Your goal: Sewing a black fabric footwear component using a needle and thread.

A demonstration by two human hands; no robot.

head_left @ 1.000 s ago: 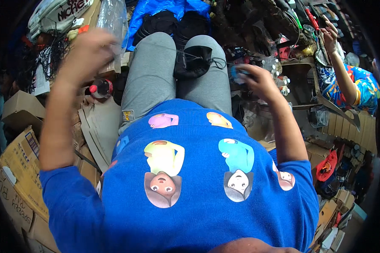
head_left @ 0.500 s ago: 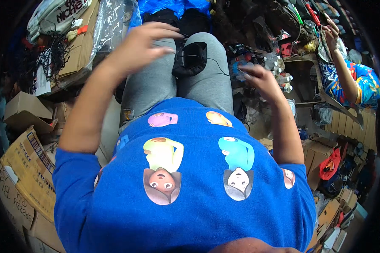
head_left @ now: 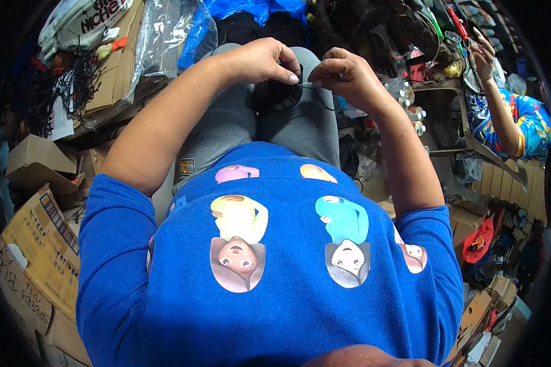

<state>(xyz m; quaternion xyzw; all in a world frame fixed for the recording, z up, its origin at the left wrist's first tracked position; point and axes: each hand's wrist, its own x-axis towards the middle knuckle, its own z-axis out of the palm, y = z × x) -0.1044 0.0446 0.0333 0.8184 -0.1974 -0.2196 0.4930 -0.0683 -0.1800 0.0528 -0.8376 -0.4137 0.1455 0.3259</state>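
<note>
Over my lap, my left hand and my right hand face each other, nearly touching, both with thumb and fingers pinched. A thin, light strand like a thread or needle runs between the fingertips; its exact kind is too small to tell. Just beneath them, a black padded piece with a curved edge rests on my grey trousers, partly hidden by my hands. From it a dark thread trails across my thigh on the right.
Cardboard boxes and a tangle of black cords lie at the left. Several small bottles stand right of my knees. At far right, another person's hand is raised beside tools. Blue plastic lies ahead.
Both hands were apart and blurred by motion; now they have come together above the black piece, fingertips pinched. The other person's hand is slightly lower.
</note>
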